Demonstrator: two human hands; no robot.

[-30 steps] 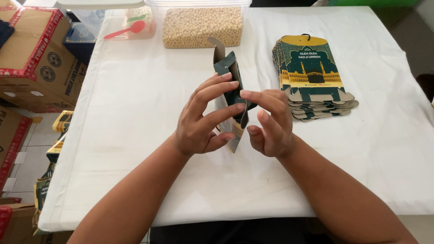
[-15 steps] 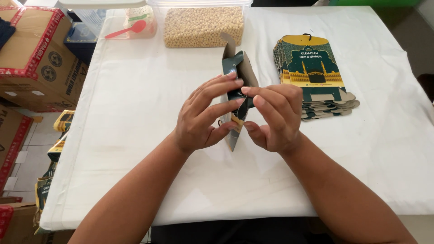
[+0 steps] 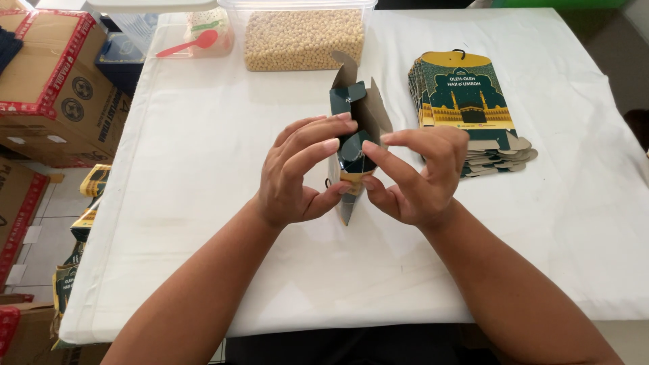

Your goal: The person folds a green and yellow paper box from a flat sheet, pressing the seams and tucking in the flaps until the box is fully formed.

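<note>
A single head-worn camera looks steeply down from above the near edge of the white-covered table [image 3: 203, 203], facing away from the wearer toward its far side; it sits close, so both forearms enter from the bottom edge. With only one view, there is no overlap; the floor shows at left.

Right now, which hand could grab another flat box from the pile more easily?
Probably the right hand. The pile of flat boxes lies on the table just beyond it, while the left hand sits on the far side of the half-folded box both hands hold.
</note>
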